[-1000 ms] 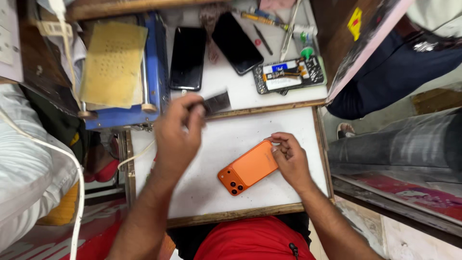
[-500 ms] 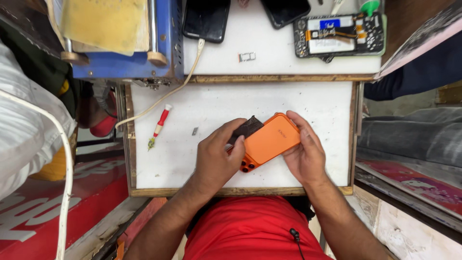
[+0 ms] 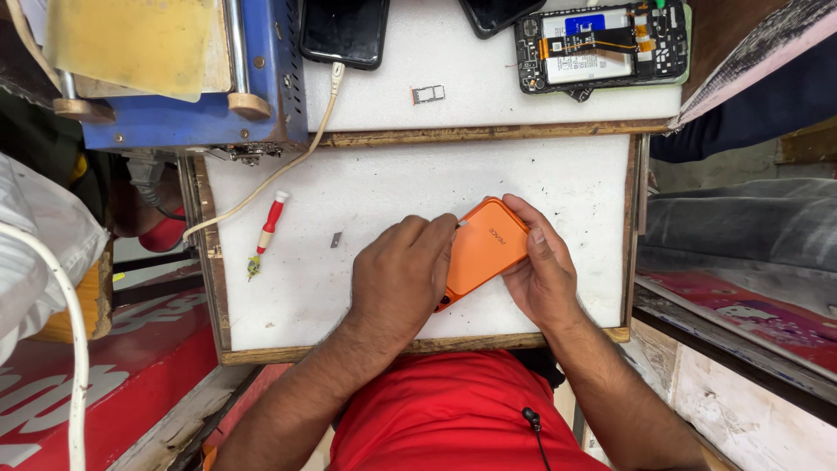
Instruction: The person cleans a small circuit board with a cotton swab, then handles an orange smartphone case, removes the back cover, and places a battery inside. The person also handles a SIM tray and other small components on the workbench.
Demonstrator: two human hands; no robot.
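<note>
Two hands hold one orange phone (image 3: 482,251) on the white table (image 3: 366,183). It lies back side up, a bit tilted, near the front edge & towards the right.

Left hand (image 3: 403,275) lies over the phone's left end, fingers curled down on it. Its fingertips press a small thin tool at the phone's top left edge. Can't tell what kind of tool, too small. Right hand (image 3: 542,262) grips the phone's right side, thumb on the orange back, other fingers wrapped around the far edge. So both hands are closed on the phone.

To the left on the table lies a small screwdriver (image 3: 264,232) w/ a red & white handle, well apart from the hands. A tiny grey metal bit (image 3: 336,239) sits between it & the left hand. A cream cable (image 3: 288,166) runs across the far left corner, up to a black phone (image 3: 344,30).

Far side, on a higher white board: a small metal card tray (image 3: 428,93), another dark phone (image 3: 497,15) & an opened phone (image 3: 602,45) showing its insides. A blue machine (image 3: 187,74) w/ a yellow sheet on top sits far left.

Person wears a red shirt (image 3: 445,410).
</note>
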